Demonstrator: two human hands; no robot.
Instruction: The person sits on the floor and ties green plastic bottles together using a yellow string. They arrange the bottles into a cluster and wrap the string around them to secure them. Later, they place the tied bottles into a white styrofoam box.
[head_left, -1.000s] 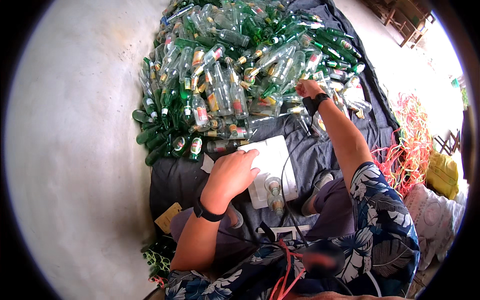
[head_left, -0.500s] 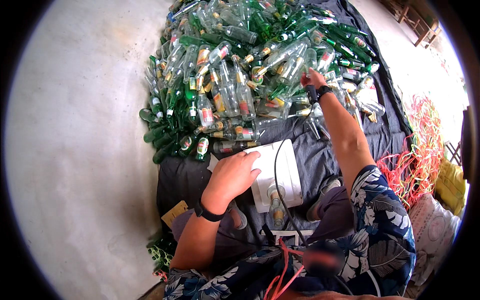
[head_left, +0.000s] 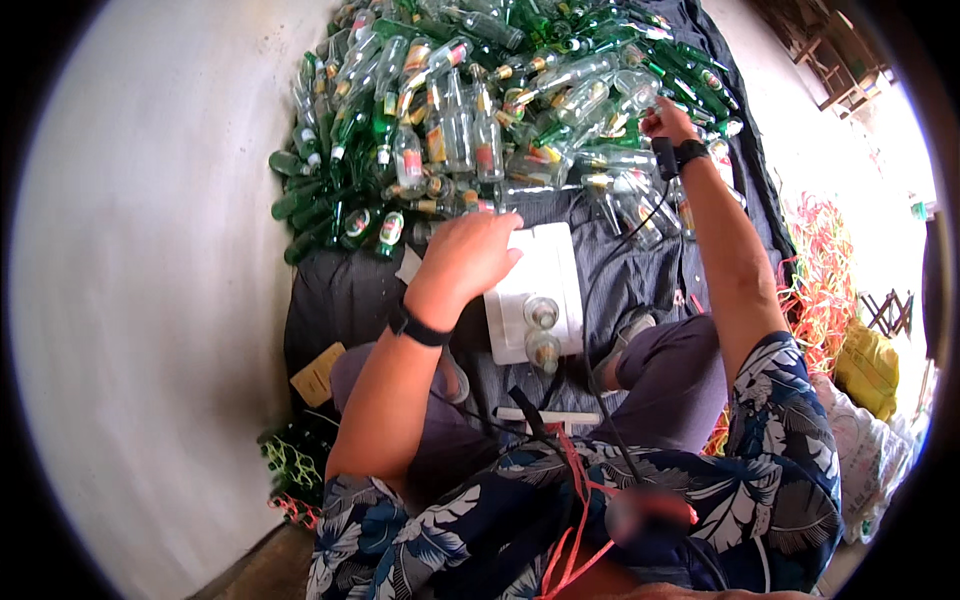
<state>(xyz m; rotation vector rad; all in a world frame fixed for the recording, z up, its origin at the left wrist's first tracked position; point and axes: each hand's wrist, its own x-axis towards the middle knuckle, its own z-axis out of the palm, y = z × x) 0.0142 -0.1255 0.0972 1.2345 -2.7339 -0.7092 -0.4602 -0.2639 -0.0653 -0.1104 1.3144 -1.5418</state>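
At the upper left edge of a white, shallow box-like stand (head_left: 550,262) rests my left hand (head_left: 462,258). Its thumb and forefinger are apart with nothing visible between them; the other fingers are partly hidden. Toward me on the stand is a clear glass form (head_left: 543,350), seemingly a bottle, with a round clear part (head_left: 541,312) beside it. My right hand (head_left: 668,122) reaches into the right side of a heap of clear and green glass bottles (head_left: 457,130). Its fingers are curled together near a clear bottle (head_left: 637,88); what they grip is hidden.
A dark cloth (head_left: 345,290) lies under the heap. On the right are tangled pink and yellow strings (head_left: 818,260), a yellow sack (head_left: 868,370) and a white sack (head_left: 862,450). Left stands a pale wall or floor (head_left: 160,300). A cable (head_left: 590,385) passes near the stand.
The view has shifted, so the heap and stand appear higher. My right hand has moved rightward over the bottles. My left hand remains at the stand's edge.
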